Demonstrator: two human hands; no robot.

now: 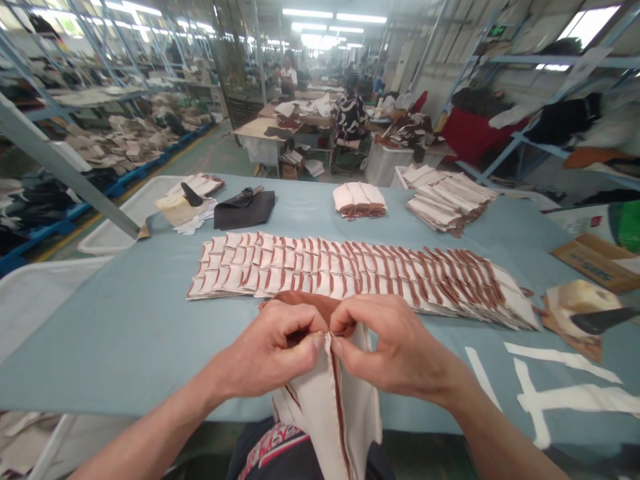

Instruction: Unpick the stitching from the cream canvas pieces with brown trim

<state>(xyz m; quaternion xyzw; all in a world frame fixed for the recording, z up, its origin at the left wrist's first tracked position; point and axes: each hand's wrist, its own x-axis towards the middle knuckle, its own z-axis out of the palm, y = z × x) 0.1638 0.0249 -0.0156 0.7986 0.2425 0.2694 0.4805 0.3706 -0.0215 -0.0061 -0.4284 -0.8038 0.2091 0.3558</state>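
My left hand point(273, 350) and my right hand point(393, 347) meet at the near edge of the table, both closed in a pinch on a cream fabric piece with brown trim point(325, 407). The piece hangs down over the table edge toward my lap. Thumbs and forefingers press together at its top fold. Just beyond my hands, a long overlapping row of cream pieces with brown edges point(350, 273) lies spread across the blue table point(125, 327).
Two stacks of the same pieces point(359, 199) point(447, 200) sit at the far side. Dark fabric point(245, 208) and papers lie far left. A cardboard box point(595, 260) and white strips point(560, 387) are at right. Shelving racks and other workers fill the background.
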